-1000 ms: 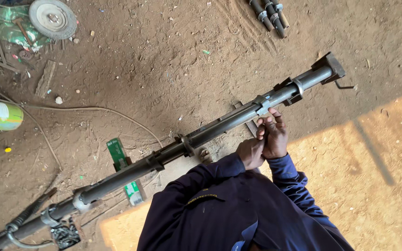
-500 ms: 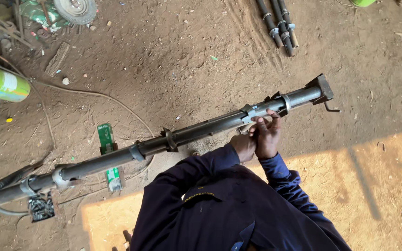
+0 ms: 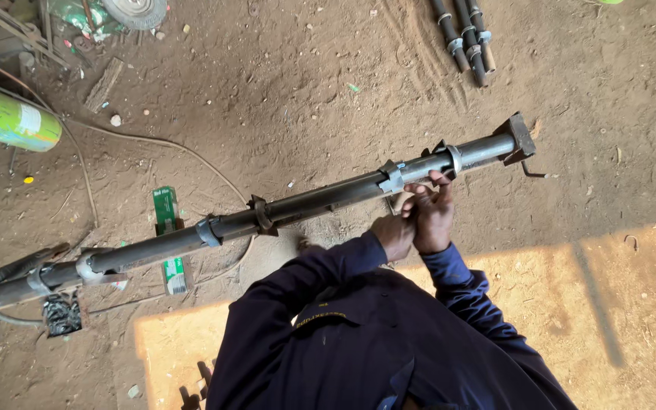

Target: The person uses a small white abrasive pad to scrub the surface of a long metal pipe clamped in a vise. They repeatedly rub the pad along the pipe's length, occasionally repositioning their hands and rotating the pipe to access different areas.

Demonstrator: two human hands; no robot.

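Note:
A long dark steel pipe (image 3: 320,201) lies slanted across the dirt floor, with several metal collars and a square end plate (image 3: 518,137) at its far right end. My right hand (image 3: 430,216) reaches up to the pipe, its fingertips pinching a grey clamp (image 3: 392,178) and the pipe just right of it. My left hand (image 3: 391,235) is curled tight against the right one, just below the pipe. What its fingers hold is hidden. Both dark blue sleeves come up from the bottom of the view.
Three short dark rods (image 3: 465,38) lie at the top. A green and yellow cylinder (image 3: 9,120) lies at the left, with a thin cable (image 3: 153,142) running from it. A green box (image 3: 167,228) sits under the pipe. Scrap and a wheel (image 3: 134,11) fill the top left corner.
My view has drifted, so the pipe sits a little differently in the frame. Both hands have stayed at the same clamp near the pipe's right end.

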